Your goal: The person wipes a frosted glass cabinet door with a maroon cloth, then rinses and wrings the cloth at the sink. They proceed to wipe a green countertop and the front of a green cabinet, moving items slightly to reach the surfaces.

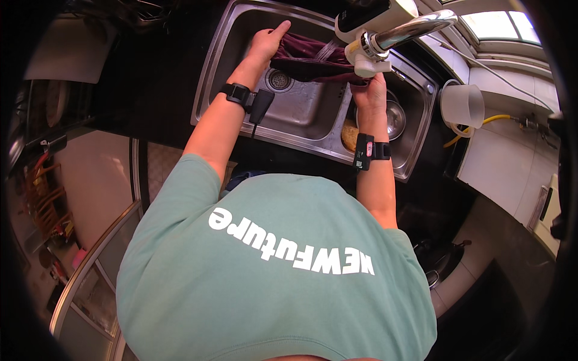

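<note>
Between my two hands a dark maroon cloth (311,61) is stretched over the large left basin of a stainless steel double sink (311,145). My left hand (267,43) grips its left end, thumb up, above the drain side of the basin. At the cloth's right end, my right hand (371,92) holds it near the divider, its fingertips partly hidden behind the white valve of the faucet (415,29). Water seems to run from the faucet onto the cloth's middle. Black devices are strapped to both wrists.
In the small right basin lie a metal bowl (395,119) and a yellowish sponge-like item (349,135). A translucent plastic container (465,106) stands right of the sink, near a yellow hose (496,118). Dark countertop (149,90) borders the left side.
</note>
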A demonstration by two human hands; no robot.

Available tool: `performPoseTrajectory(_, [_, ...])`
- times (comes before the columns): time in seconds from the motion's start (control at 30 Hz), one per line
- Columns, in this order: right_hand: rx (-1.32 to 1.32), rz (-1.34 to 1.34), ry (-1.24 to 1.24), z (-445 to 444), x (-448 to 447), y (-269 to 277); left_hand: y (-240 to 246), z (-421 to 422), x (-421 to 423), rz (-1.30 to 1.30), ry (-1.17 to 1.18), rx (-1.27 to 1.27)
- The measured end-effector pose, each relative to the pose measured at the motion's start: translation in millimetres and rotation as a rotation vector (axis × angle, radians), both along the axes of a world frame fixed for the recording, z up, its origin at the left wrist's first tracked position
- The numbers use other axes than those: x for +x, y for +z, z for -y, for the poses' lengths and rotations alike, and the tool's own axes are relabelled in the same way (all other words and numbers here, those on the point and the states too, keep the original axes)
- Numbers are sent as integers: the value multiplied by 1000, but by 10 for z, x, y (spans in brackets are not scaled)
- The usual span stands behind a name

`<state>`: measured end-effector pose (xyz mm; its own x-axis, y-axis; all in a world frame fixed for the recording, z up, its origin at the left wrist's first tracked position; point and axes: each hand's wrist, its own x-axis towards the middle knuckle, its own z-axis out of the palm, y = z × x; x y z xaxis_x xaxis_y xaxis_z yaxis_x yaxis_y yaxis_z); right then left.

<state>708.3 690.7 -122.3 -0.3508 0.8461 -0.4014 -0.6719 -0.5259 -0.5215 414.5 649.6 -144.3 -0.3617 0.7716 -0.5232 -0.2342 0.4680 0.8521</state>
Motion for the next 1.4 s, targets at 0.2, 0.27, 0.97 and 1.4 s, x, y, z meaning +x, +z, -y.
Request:
performPoseTrajectory(0.2, [34, 261, 132, 192, -18, 137, 316, -7, 12, 316, -318, 351])
performPoseTrajectory(0.27, [225, 331, 270, 263, -117, 147, 416, -29, 177, 280, -434, 401])
performPoseTrajectory(0.97, [762, 938, 253, 385, -466, 225, 617, 55, 504, 33, -883, 326])
performPoseTrajectory(1.4, [142, -87, 108, 513, -163, 277, -388, 89, 540, -212, -530, 187])
